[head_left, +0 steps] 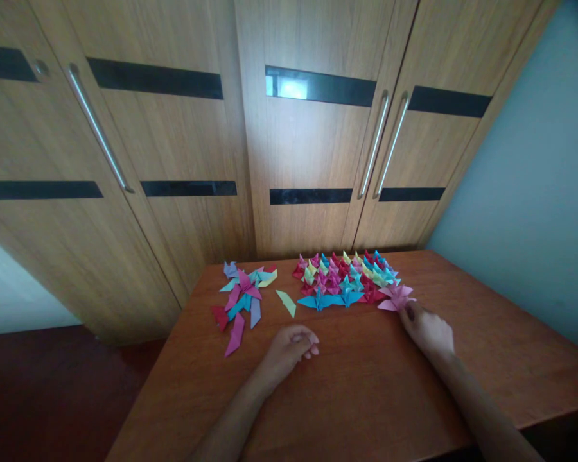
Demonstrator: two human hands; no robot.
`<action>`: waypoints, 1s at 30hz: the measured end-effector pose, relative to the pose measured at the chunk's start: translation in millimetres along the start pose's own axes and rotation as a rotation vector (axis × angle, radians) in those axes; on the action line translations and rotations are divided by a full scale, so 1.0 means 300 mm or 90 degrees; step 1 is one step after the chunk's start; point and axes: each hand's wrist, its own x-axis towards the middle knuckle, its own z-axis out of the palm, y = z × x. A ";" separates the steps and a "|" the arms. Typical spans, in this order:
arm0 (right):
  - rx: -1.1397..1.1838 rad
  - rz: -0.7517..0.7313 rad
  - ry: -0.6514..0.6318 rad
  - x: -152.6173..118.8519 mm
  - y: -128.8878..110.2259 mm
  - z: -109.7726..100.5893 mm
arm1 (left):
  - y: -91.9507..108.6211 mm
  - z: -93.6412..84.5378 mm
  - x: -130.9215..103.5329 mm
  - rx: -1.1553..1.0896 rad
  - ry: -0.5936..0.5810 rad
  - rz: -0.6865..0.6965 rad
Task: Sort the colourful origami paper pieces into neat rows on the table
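While one pink crane (395, 296) is being pinched at its near edge by the R hand (429, 330), at the R front corner of the crane block (334, 282), the L hand (289, 350) is being held loosely curled, grip released, nothing in it, nr. the yellow piece (288, 303) on the counter (361, 385). R grip: apparently closed on the pink crane, contact partly being hidden.

Risks (judged): if squeezed too hard, folds could be getting crushed; if nudged L, adjoining red cranes (372, 294) could be getting pushed out of line, as wings are being crowded tog.; if the L hand were swung L, the loose pile (245, 282) might be getting scattered.

Counts: hands x2; pink crane being gripped x1; blue cranes (319, 299), front row, x2; yellow piece, apart, x1; long handles (99, 128) x3; black strips (154, 78) x8. Loose pile approx. 10, exact no. being obscured by overlap; rest of block uncountable, being too tightly clustered.
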 end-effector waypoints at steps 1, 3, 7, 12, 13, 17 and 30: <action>-0.001 0.001 -0.002 0.004 -0.001 0.002 | -0.001 -0.001 0.001 0.001 -0.001 0.000; 0.003 0.003 -0.002 0.011 -0.002 0.006 | -0.002 -0.002 0.002 0.002 -0.006 0.002; 0.016 0.013 -0.005 0.017 -0.003 0.007 | -0.001 -0.002 0.001 0.003 -0.003 0.004; 0.024 0.019 -0.006 0.015 -0.007 0.008 | 0.004 0.002 -0.002 0.002 -0.001 0.008; 0.027 0.022 -0.006 0.014 -0.007 0.010 | 0.005 0.002 -0.003 0.003 0.000 0.008; 0.043 0.041 -0.001 0.011 -0.003 0.013 | 0.006 0.000 -0.003 0.005 -0.003 0.006; 0.327 -0.148 0.127 -0.117 -0.262 -0.055 | -0.007 -0.002 0.003 -0.003 0.010 0.008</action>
